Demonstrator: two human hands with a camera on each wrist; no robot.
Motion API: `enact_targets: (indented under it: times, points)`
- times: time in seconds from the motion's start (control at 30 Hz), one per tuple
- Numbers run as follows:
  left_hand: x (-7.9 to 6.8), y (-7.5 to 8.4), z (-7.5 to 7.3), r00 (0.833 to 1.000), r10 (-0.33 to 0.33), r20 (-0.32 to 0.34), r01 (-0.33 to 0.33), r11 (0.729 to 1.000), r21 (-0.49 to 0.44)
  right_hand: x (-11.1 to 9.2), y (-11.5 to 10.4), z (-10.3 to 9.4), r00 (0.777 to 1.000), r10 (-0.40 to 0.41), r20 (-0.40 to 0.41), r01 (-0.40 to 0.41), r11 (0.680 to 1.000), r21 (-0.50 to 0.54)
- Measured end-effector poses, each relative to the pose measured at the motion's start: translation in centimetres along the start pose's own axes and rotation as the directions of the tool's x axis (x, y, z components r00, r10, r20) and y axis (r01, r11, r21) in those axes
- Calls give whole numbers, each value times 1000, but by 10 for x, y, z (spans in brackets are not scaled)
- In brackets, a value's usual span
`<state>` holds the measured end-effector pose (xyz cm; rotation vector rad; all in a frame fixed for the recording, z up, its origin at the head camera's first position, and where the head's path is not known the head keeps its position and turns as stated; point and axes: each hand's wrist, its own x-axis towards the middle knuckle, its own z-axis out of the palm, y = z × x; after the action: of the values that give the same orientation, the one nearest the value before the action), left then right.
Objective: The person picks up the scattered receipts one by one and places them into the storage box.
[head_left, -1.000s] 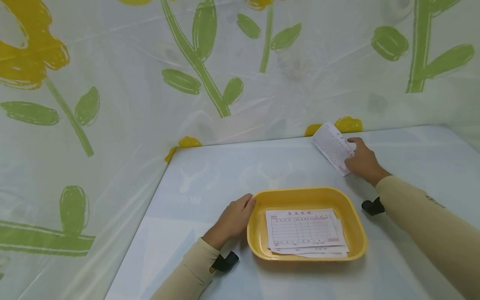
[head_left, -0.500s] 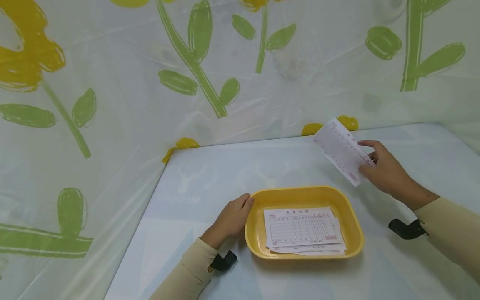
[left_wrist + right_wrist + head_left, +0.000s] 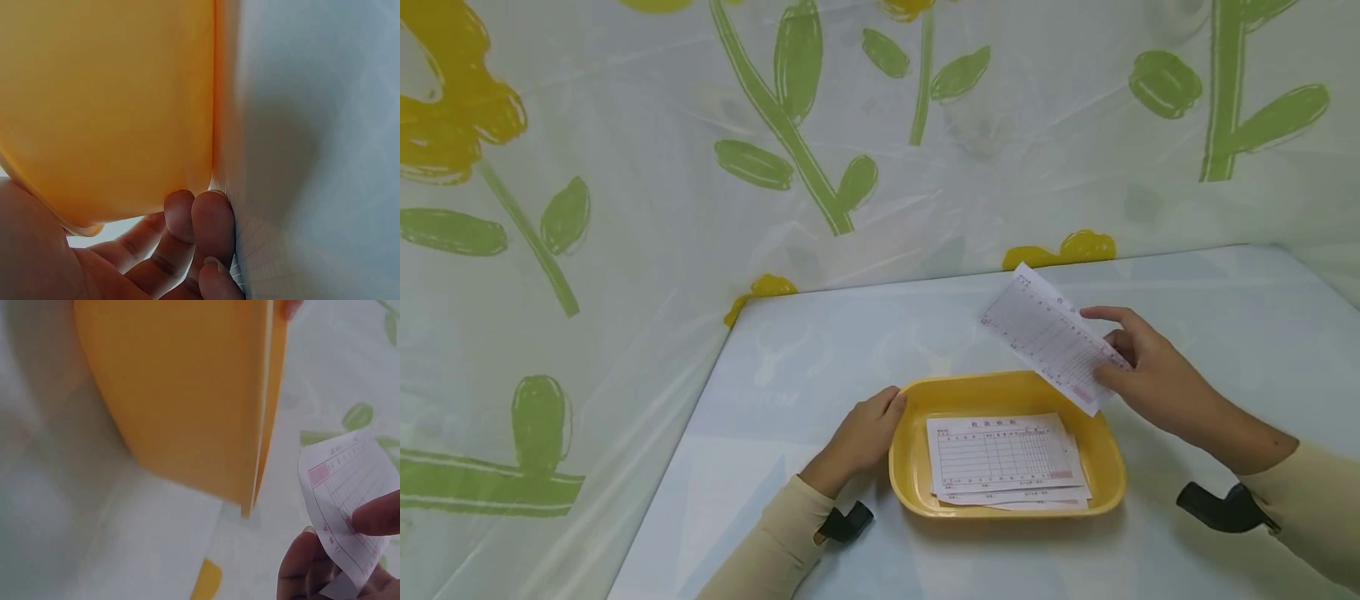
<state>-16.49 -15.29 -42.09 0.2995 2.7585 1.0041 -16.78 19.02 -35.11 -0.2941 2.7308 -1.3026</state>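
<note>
A yellow plastic tray (image 3: 1007, 513) holds a loose stack of printed receipt slips (image 3: 996, 454). At its left end my left hand (image 3: 859, 437) grips the rim; in the left wrist view the thumb side lies at the rim and the fingertips (image 3: 212, 219) touch the tray's outer wall (image 3: 106, 112) low down. Over the tray's far right corner, my right hand (image 3: 1168, 383) pinches another receipt slip (image 3: 1041, 329) between thumb and fingers. That slip is tilted and slightly bent; in the right wrist view its printed face (image 3: 344, 481) shows beside the tray's side (image 3: 175, 394).
The tray stands on a pale table (image 3: 820, 350) with faint prints. Behind and to the left hangs a whitish curtain (image 3: 647, 167) with green stems and yellow flowers. Each wrist carries a black mount (image 3: 1221, 507).
My right hand drew the slip back from near the table's far edge, then moved it left over the tray's far right corner. My left hand stays on the rim.
</note>
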Motion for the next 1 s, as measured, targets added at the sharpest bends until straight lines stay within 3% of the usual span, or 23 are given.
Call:
enact_targets:
  times: [0.27,0.5,0.77,0.9,1.0]
  points:
    - [1,-4,0,1000,3,-5,-3,1000,-1,-9,-7,29,994,-81,79,80,997,15]
    - [2,-3,1,1000,-6,-6,6,1000,5,-13,-10,46,974,-116,194,118,993,-2]
    - [0,-4,0,1000,-12,-10,12,1000,-3,-10,-17,71,943,-67,327,138,971,-198]
    - [0,-5,0,1000,-13,-12,13,1000,-7,-9,-19,81,943,-59,329,170,931,-323]
    - [-1,-6,0,1000,-11,-14,11,1000,-8,-9,-17,88,948,-81,308,211,883,-418]
